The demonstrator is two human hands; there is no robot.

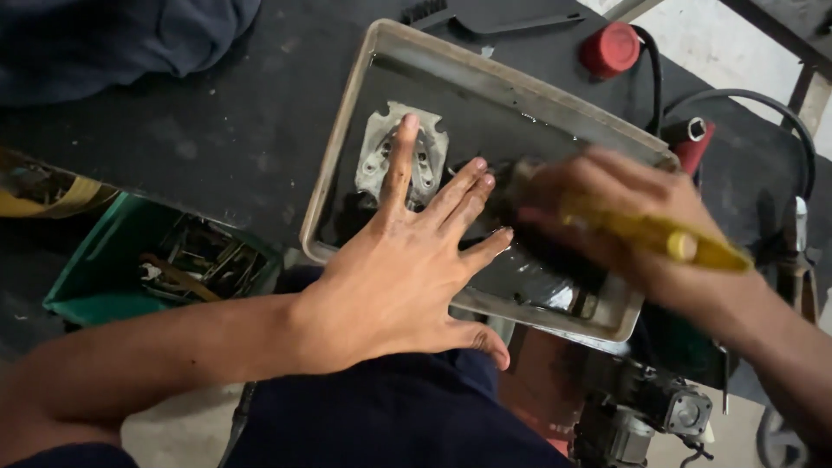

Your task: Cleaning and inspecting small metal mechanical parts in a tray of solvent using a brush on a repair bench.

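**Parts-Washing Tray: Scrubbing Under Way**

On the dark workbench (225, 130) sits a shallow, grimy metal tray (342, 130) holding black, oily liquid. A pale grey cast metal part with several holes (381, 147) lies in the tray's far left area, partly submerged.

Left hand (403, 269): fingers spread wide apart, palm down, gripping nothing. The index fingertip rests on the cast part; the other fingers reach over the liquid toward the tray's middle, where a darker object lies, too blurred to identify.

Right hand (624, 217): closed around a yellow-handled tool (667, 238), probably a brush, though its working end is hidden in motion blur near the tray's centre. The blur suggests active stroking.

Judgement: the step in hand appears to be scrubbing a component in the bath while the left hand steadies the work. The next move would call for firm downward pressure from the left hand so the slippery piece does not skate, and for short strokes that keep liquid inside the low rim.

Surroundings: a green bin of hand tools (165, 260) stands left of the tray; a red cap (609, 48) and black hoses (754, 100) lie beyond it.
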